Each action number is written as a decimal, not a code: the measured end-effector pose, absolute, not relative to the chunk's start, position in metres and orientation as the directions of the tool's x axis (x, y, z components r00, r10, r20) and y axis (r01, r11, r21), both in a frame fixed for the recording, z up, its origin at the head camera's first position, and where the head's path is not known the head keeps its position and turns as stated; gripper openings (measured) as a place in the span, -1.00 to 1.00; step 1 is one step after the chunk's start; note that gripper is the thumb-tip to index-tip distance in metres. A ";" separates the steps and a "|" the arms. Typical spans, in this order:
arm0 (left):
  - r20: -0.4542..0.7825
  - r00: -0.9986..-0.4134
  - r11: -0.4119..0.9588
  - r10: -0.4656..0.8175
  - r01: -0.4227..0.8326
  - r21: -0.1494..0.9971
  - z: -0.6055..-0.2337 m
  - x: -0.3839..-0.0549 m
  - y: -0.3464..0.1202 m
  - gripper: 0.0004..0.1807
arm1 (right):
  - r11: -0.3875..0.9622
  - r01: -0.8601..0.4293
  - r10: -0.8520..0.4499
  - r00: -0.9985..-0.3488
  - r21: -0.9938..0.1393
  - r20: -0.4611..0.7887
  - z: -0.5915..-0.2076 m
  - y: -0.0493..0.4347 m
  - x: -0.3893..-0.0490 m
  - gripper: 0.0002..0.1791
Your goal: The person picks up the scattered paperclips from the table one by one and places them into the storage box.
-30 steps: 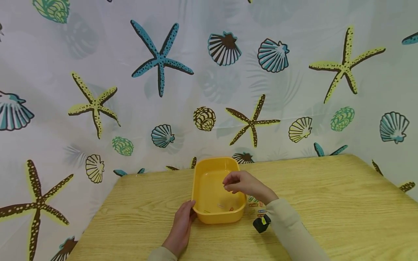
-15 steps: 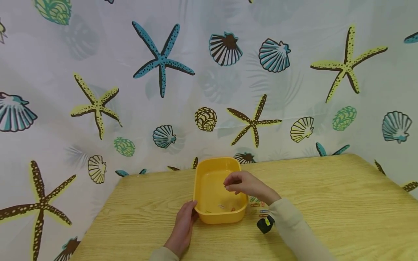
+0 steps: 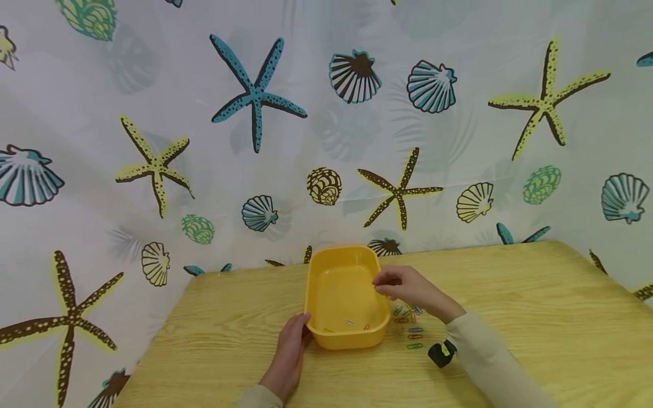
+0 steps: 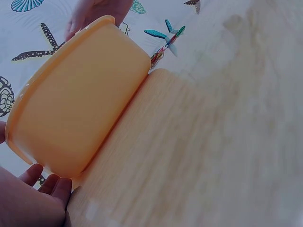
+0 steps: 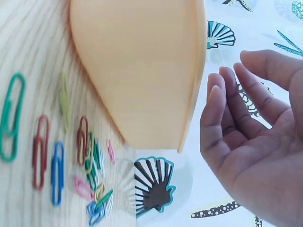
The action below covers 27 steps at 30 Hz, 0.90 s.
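Observation:
A yellow plastic tub (image 3: 349, 341) stands on the table, with a white paper clip (image 3: 349, 322), a red one and a yellowish one inside. My left hand (image 3: 289, 354) holds its near left corner, thumb at the rim and fingers against the outer wall (image 4: 80, 99). Over the tub's right rim is my right hand (image 3: 408, 288). The right wrist view shows its fingers (image 5: 213, 118) loosely bent, thumb and forefinger apart, nothing between them. Right of the tub lie a green paper clip (image 5: 12, 116), a red paper clip (image 5: 40, 151), a blue paper clip (image 5: 57, 172) and a small heap of others.
A black block (image 3: 441, 354) with a yellow mark sits by the right sleeve. The wooden table (image 3: 229, 328) extends to both sides. Behind it hangs a white cloth (image 3: 285, 170) printed with shells and starfish.
My right hand has shifted right, from above the tub's inside to its right rim, and the black block moved with the arm. More paper clips on the table show. My left hand keeps its hold.

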State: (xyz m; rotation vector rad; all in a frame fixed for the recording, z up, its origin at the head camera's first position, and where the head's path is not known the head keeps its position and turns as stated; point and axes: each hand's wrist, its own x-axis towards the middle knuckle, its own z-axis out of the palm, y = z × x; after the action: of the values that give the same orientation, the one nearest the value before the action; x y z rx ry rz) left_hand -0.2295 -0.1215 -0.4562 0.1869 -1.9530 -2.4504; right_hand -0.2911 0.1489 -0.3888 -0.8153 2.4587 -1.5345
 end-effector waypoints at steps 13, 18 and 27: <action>-0.120 -0.991 -0.210 -0.052 -0.107 0.972 -0.457 -0.230 -0.123 -0.51 | 0.441 -0.402 -0.567 -0.818 -0.803 0.098 -0.400 0.185 -0.279 -0.86; -0.130 -0.989 -0.203 -0.065 -0.115 0.972 -0.456 -0.231 -0.123 -0.50 | 0.456 -0.411 -0.589 -0.804 -0.790 0.079 -0.405 0.192 -0.280 -0.90; -0.125 -0.991 -0.210 -0.057 -0.110 0.971 -0.458 -0.231 -0.123 -0.51 | 0.596 -0.468 -0.594 -0.804 -0.652 0.034 -0.415 0.196 -0.279 -0.93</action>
State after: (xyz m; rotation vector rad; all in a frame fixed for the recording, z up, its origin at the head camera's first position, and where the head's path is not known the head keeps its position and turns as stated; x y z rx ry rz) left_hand -0.2314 -0.1227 -0.4578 0.2112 -1.9952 -2.4624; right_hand -0.2795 0.1961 -0.4147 -0.8869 2.6363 -0.9957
